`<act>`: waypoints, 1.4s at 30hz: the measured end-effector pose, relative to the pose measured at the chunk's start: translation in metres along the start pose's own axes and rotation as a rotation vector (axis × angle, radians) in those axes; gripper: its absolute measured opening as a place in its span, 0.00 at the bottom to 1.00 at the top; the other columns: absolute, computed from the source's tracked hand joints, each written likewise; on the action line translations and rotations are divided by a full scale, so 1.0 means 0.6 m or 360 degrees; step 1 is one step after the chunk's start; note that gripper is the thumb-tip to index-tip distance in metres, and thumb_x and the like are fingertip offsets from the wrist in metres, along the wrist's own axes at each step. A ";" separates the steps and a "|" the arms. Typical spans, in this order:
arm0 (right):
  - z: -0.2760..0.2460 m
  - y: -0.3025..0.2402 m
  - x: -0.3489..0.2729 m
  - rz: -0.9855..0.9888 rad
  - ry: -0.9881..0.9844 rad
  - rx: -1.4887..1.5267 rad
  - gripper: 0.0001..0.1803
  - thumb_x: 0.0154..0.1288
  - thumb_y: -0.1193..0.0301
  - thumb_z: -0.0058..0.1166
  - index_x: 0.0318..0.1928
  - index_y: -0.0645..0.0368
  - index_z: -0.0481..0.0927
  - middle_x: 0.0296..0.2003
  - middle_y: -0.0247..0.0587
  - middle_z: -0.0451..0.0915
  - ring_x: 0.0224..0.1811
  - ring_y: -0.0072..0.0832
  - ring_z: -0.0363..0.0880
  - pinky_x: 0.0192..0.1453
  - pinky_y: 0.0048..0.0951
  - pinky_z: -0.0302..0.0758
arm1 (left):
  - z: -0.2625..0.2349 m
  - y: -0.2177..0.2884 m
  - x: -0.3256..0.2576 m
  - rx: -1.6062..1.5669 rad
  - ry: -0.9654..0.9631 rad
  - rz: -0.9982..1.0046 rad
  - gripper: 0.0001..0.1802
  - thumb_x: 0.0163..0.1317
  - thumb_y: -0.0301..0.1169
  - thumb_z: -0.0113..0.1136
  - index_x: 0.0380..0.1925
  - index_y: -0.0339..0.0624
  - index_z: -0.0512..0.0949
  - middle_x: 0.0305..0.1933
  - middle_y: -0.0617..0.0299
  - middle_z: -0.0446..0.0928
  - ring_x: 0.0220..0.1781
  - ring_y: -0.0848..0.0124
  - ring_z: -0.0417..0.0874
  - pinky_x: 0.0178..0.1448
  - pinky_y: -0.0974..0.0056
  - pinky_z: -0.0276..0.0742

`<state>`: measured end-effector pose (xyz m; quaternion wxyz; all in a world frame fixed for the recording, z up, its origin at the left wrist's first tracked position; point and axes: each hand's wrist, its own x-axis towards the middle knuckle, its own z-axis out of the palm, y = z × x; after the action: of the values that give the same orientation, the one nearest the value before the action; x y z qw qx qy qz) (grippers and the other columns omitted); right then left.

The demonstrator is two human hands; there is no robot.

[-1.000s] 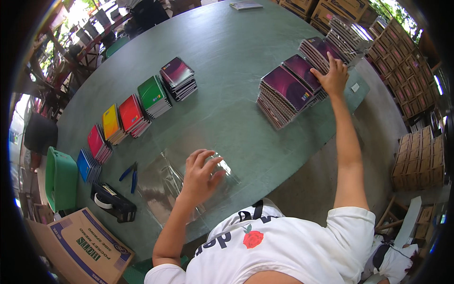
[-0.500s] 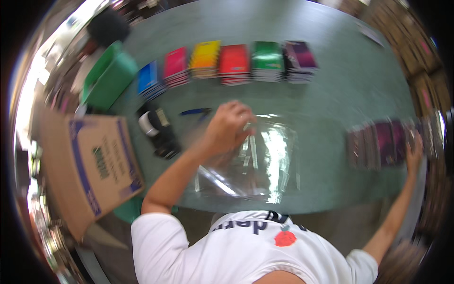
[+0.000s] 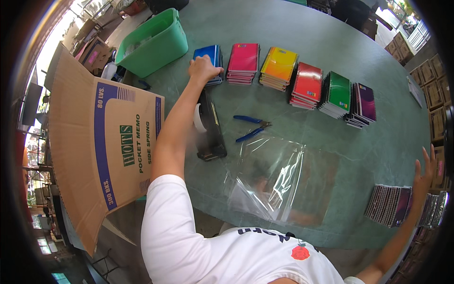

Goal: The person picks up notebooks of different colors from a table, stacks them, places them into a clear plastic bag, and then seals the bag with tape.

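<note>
My left hand (image 3: 203, 71) reaches to the far left, its fingers bent over the near end of the top blue notebook (image 3: 208, 52) on a small stack. The thumb lies along the right side. My right hand (image 3: 423, 173) is at the far right, fingers stretched and spread, holding nothing. Beside and partly behind that forearm are rows of purple spiral notebooks (image 3: 388, 204), standing on edge. In front of my body, clear plastic bags (image 3: 274, 175) lie flat on the table.
To the right of the blue stack sit pink (image 3: 243, 59), yellow (image 3: 279, 66), red (image 3: 307, 83), green (image 3: 337, 92) and purple notebook stacks (image 3: 364, 102). Blue-handled nippers (image 3: 248, 119) and a black tape dispenser (image 3: 213, 128) lie nearer. A green bin (image 3: 158, 47) and cardboard box (image 3: 127, 142) stand left.
My left hand has moved from above the plastic bags, away and leftward to the blue stack. My right hand has come off the purple notebooks and its fingers have spread. The view has turned.
</note>
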<state>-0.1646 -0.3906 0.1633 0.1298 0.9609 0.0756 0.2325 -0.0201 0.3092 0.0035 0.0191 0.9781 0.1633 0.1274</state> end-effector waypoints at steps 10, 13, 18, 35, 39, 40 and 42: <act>0.102 -0.482 0.118 0.0125 -0.1192 0.2867 0.23 0.67 0.58 0.47 0.54 0.61 0.74 0.52 0.43 0.75 0.56 0.32 0.73 0.60 0.32 0.67 | -0.119 0.045 0.002 -0.0173 0.0130 0.0267 0.12 0.53 0.35 0.53 0.23 0.38 0.79 0.28 0.44 0.80 0.35 0.54 0.83 0.41 0.53 0.78; 0.192 -0.649 0.133 0.0507 -0.1494 0.4468 0.23 0.68 0.56 0.46 0.53 0.62 0.73 0.44 0.42 0.79 0.48 0.31 0.78 0.52 0.30 0.74 | -0.103 0.163 -0.091 0.0189 0.0344 0.1238 0.14 0.56 0.37 0.54 0.22 0.37 0.77 0.26 0.45 0.79 0.33 0.55 0.82 0.40 0.53 0.77; 0.216 -0.670 0.104 0.1110 -0.1456 0.3868 0.19 0.57 0.72 0.59 0.48 0.67 0.73 0.40 0.44 0.79 0.42 0.34 0.81 0.45 0.37 0.81 | -0.112 0.198 -0.095 -0.0332 -0.0277 0.1102 0.22 0.55 0.46 0.59 0.29 0.32 0.76 0.37 0.51 0.79 0.39 0.52 0.80 0.43 0.55 0.76; 0.232 -0.571 0.051 0.0898 -0.1944 0.4147 0.25 0.59 0.67 0.58 0.54 0.65 0.68 0.47 0.47 0.77 0.46 0.35 0.80 0.51 0.36 0.78 | -0.057 0.259 -0.118 -0.1037 -0.0496 0.2069 0.22 0.45 0.17 0.55 0.44 0.42 0.78 0.54 0.51 0.74 0.61 0.55 0.70 0.64 0.55 0.64; 0.222 -0.573 0.025 0.1108 -0.1722 0.3726 0.27 0.54 0.73 0.63 0.54 0.64 0.67 0.45 0.44 0.77 0.45 0.32 0.80 0.50 0.35 0.78 | 0.008 0.271 -0.082 -0.0309 -0.0221 0.1009 0.23 0.53 0.35 0.62 0.49 0.39 0.74 0.55 0.45 0.71 0.60 0.50 0.69 0.62 0.52 0.65; 0.217 -0.571 0.020 0.1133 -0.1580 0.3568 0.27 0.54 0.73 0.62 0.54 0.64 0.67 0.45 0.44 0.77 0.45 0.32 0.80 0.50 0.35 0.78 | 0.024 0.265 -0.075 -0.0230 -0.0125 0.1085 0.25 0.53 0.39 0.62 0.49 0.38 0.73 0.54 0.45 0.71 0.59 0.49 0.70 0.61 0.52 0.66; 0.221 -0.558 0.013 0.1210 -0.1691 0.3666 0.27 0.54 0.72 0.63 0.53 0.63 0.68 0.45 0.44 0.77 0.46 0.33 0.80 0.52 0.37 0.78 | 0.046 0.251 -0.071 -0.0062 0.0068 0.1221 0.31 0.53 0.47 0.63 0.50 0.36 0.72 0.53 0.44 0.71 0.57 0.47 0.71 0.59 0.52 0.67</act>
<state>-0.1247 -0.0977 -0.0424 -0.8141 0.4557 -0.1033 -0.3447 -0.0046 0.1534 -0.0215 -0.0149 0.9648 -0.2167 0.1486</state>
